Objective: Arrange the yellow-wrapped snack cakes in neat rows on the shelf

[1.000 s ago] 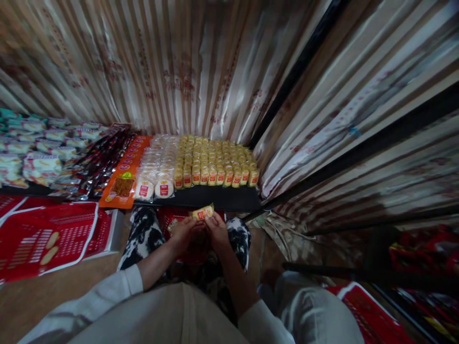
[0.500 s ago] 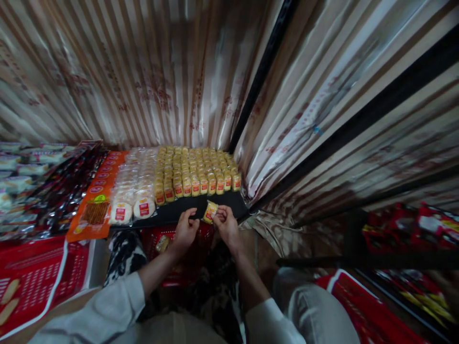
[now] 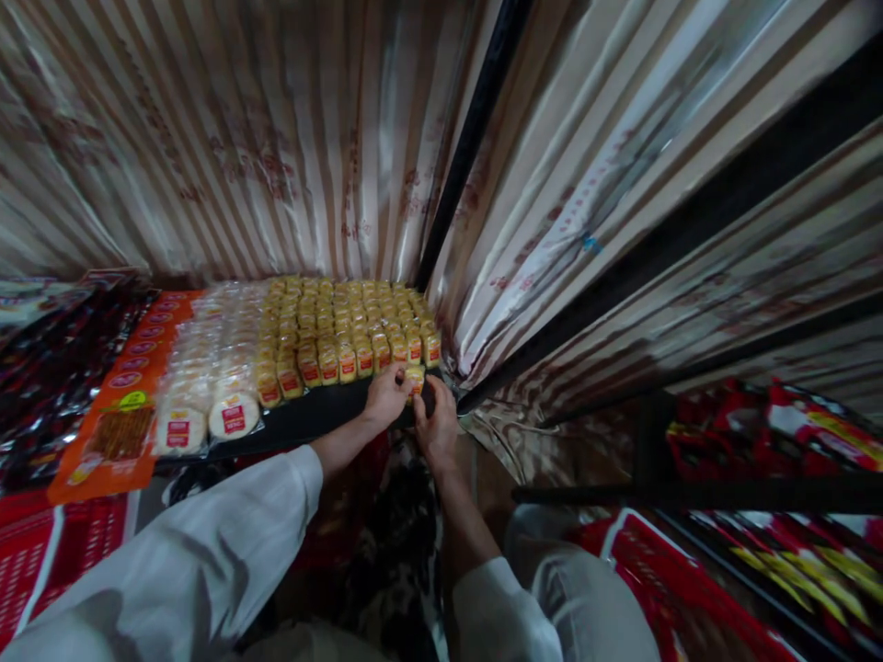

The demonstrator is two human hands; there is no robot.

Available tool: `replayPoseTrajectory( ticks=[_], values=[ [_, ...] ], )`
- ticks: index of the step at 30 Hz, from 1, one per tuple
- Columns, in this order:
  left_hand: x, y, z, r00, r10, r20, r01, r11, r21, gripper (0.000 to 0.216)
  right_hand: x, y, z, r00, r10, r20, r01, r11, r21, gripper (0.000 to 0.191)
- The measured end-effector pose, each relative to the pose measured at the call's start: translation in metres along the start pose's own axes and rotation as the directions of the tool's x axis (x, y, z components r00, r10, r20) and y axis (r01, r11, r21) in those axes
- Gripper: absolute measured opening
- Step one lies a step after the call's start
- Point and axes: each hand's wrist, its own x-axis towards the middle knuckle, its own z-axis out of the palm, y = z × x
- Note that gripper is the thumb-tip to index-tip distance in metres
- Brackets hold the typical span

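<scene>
A small yellow packaged cake (image 3: 415, 378) with a red label stands at the front edge of the black shelf, just before the right end of the rows. My left hand (image 3: 387, 399) pinches it from the left side, fingers closed. My right hand (image 3: 436, 425) curls about it from the right and below, its thumb at the packet's lower edge. Behind the hands, many similar yellow cakes (image 3: 347, 361) fill tight rows. Clear-wrapped round white crackers (image 3: 234, 416) with red labels stand to their left.
An orange snack pouch (image 3: 120, 432) and dark shiny packets (image 3: 65, 377) lie farther left. Red baskets (image 3: 24, 556) sit low at the left and right. A black pole (image 3: 475, 138) and draped striped cloth (image 3: 310, 138) rise behind the shelf. Red packets (image 3: 731, 428) fill a rack at right.
Both hands have moved up and forward with the cake, from above the red basket to the shelf's front edge. My left hand has closed on it. The view has turned slightly right.
</scene>
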Motion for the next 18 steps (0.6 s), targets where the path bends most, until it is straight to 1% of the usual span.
replayPoseTrajectory(
  ticks=[2,5,10,14,18],
  values=[
    [0.008,0.006,0.006,0.998,0.000,-0.056,0.003,0.998,0.061,0.028,0.000,0.003,0.004,0.996,-0.072,-0.050,0.068,0.995,-0.078,0.029],
    [0.017,0.012,0.015,0.993,-0.017,-0.115,0.031,0.992,0.119,0.028,-0.002,0.009,0.013,0.993,-0.096,-0.068,0.087,0.987,-0.132,0.027],
    [0.026,0.016,0.027,0.992,0.013,-0.126,0.008,0.986,0.165,0.028,0.002,0.025,0.028,0.995,-0.087,-0.044,0.080,0.986,-0.149,0.040],
    [0.031,0.019,0.032,0.994,0.004,-0.110,0.015,0.985,0.173,0.034,0.009,0.036,0.035,0.996,-0.076,-0.046,0.069,0.988,-0.135,0.044],
    [0.031,0.021,0.035,0.993,0.019,-0.118,0.001,0.986,0.167,0.042,0.013,0.045,0.040,0.998,-0.069,0.005,0.069,0.992,-0.108,0.048]
  ],
)
